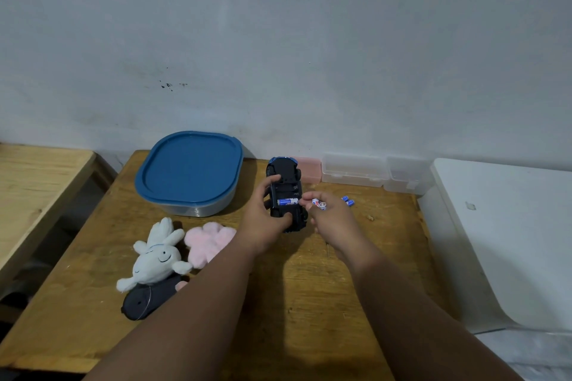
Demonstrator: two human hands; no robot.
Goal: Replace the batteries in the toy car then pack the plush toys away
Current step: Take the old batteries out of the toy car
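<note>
Wood, honey-brown: the desk (309, 288), which carries every item listed. Near left, three plush toys lie in a touching heap: a white plush (158, 257) on top, a dark plush (148, 300) under it at the near side, and a pink plush (207, 241) just to the right. None is packed yet. Far left, a clear storage tub (198, 210) stands with its blue lid (188, 173) on, probably the place meant for the plush toys, and unopened. Centre: the left hand (266, 219) grips the toy car (286, 192), thumb at the near end and fingers curled over the far side, holding it belly-up above the desk with its nose towards the wall. The battery bay is uncovered, and one blue battery (288, 202) lies across it. Just right of the car, the right hand (328, 216) pinches two white batteries (318, 203) at its fingertips, close to the bay. Whether these are spent or fresh cannot be told. Right of that hand, loose blue batteries (348, 201) rest on the desk. Along the far edge stand a pink box (308, 168) and clear boxes (353, 170). Assessment: the battery change is midway, with the bay partly filled and its cover not in sight. Seating the remaining cells, closing the car, opening the tub and stowing all three plush toys remain to be done.
</note>
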